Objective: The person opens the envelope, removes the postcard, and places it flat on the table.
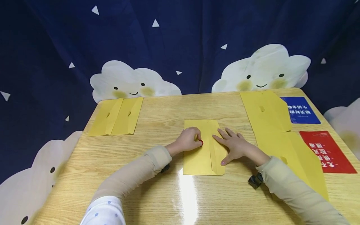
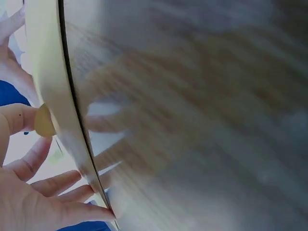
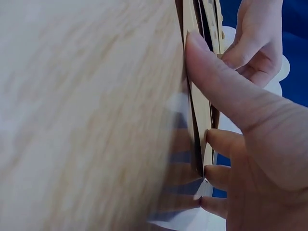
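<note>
A yellow envelope (image 1: pixel 194 162) lies mid-table, its flap (image 1: pixel 217 156) on the right side. My left hand (image 1: pixel 185 139) is over the envelope's left half, with curled fingers. Between its thumb and forefinger it pinches a small round piece (image 2: pixel 44 122), tan in the left wrist view. A red spot shows beside the thumb tip in the head view; I cannot tell the piece's exact kind. My right hand (image 1: pixel 236 145) spreads its fingers over the flap side, fingertips at the paper. In the right wrist view its thumb (image 3: pixel 199 53) lies along the envelope's edge.
Two yellow envelopes (image 1: pixel 123 125) lie side by side at the back left. On the right, two larger-looking open ones (image 1: pixel 270 112) overlap a blue card (image 1: pixel 303 112) and a red card (image 1: pixel 334 150). A dark curtain (image 1: pixel 191 40) hangs behind the table.
</note>
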`<state>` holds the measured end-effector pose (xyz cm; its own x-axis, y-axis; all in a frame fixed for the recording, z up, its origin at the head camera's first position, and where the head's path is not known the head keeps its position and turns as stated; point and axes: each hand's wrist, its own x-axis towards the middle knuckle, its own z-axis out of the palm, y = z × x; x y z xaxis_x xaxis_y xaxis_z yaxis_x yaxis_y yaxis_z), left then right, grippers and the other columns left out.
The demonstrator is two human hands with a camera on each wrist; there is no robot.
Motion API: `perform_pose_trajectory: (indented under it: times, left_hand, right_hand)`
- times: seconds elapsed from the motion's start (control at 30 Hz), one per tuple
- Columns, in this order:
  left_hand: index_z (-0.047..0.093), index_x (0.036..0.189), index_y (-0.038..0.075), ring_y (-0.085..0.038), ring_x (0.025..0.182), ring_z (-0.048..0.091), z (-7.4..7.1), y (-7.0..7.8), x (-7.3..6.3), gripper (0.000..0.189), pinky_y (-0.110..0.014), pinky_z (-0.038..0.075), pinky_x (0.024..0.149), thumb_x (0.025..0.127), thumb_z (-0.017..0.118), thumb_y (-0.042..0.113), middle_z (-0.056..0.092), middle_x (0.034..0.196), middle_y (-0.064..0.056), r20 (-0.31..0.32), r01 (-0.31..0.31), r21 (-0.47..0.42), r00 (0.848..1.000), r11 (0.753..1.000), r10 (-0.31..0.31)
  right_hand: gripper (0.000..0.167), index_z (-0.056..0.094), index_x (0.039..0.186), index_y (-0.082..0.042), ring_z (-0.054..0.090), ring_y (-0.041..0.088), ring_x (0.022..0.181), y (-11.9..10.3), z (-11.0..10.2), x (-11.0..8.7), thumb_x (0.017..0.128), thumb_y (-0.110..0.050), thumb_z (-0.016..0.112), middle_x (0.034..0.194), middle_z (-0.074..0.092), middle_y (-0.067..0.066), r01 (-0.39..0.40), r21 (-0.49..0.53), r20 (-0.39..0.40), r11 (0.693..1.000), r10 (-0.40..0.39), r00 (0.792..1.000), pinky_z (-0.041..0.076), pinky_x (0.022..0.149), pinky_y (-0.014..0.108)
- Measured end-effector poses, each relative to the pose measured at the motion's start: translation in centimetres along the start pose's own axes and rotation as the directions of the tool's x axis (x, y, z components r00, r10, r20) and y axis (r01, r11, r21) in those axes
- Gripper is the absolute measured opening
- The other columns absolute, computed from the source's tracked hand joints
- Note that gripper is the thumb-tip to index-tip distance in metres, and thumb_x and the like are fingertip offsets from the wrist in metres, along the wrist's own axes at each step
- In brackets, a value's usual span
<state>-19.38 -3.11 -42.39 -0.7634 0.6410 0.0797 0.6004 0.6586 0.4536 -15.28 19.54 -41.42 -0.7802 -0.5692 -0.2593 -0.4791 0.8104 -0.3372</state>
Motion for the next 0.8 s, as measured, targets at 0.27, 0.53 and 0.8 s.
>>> perform_pose_trajectory:
  times: [0.27, 0.53, 0.8]
  left_hand:
    - [0.046, 0.132, 0.016, -0.032, 0.122, 0.040, -0.1, 0.6, 0.2, 0.047, -0.061, 0.035, 0.088, 0.085, 0.055, 0.013, 0.041, 0.136, -0.014, 0.132, 0.045, 0.064, 0.990, 0.997, -0.053]
    - [0.042, 0.136, 0.032, -0.037, 0.131, 0.023, -0.4, 1.7, 0.2, 0.045, -0.069, 0.022, 0.091, 0.094, 0.044, 0.017, 0.020, 0.147, -0.011, 0.277, 0.088, 0.168, 0.952, 0.982, -0.133]
    - [0.047, 0.129, 0.029, -0.038, 0.129, 0.025, -0.2, 1.4, 0.4, 0.039, -0.070, 0.022, 0.089, 0.093, 0.042, 0.018, 0.025, 0.144, -0.012, 0.235, 0.087, 0.105, 0.966, 0.991, -0.109]
  right_hand:
    - [0.112, 0.025, 0.144, -0.007, 0.005, 0.048, 0.131, 0.0, 0.0, 0.0, 0.057, -0.062, 0.072, 0.148, 0.010, 0.023, -0.006, 0.001, 0.008, 1.000, 0.006, 1.000, 0.013, 0.092, 0.070]
    - [0.111, 0.026, 0.144, -0.008, 0.006, 0.048, 0.131, 0.1, 0.1, 0.0, 0.058, -0.063, 0.071, 0.148, 0.011, 0.023, 0.001, 0.009, 0.000, 1.000, -0.001, 1.000, 0.013, 0.092, 0.071]
    - [0.112, 0.025, 0.144, -0.008, 0.005, 0.047, 0.132, 0.2, 0.1, 0.0, 0.058, -0.064, 0.070, 0.148, 0.010, 0.022, -0.006, 0.009, 0.005, 1.000, 0.006, 1.000, 0.013, 0.093, 0.070]
